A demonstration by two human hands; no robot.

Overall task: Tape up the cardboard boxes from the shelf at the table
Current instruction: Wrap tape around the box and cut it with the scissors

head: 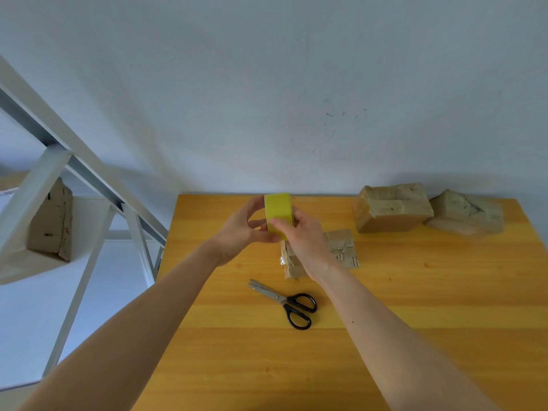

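Observation:
A yellow tape roll (278, 207) is held up above the wooden table (385, 292) between both hands. My left hand (240, 232) grips it from the left, with fingers curled over its top and thumb below. My right hand (305, 235) pinches its front face from the right. Under my right hand lies a small worn cardboard box (342, 247), partly hidden by the wrist. Two more cardboard boxes, one (393, 207) and another (467, 215), sit at the table's back right.
Black-handled scissors (292, 304) lie shut on the table in front of the small box. A white metal shelf (59, 203) stands to the left and holds another cardboard box (55, 221). A pale wall rises behind the table.

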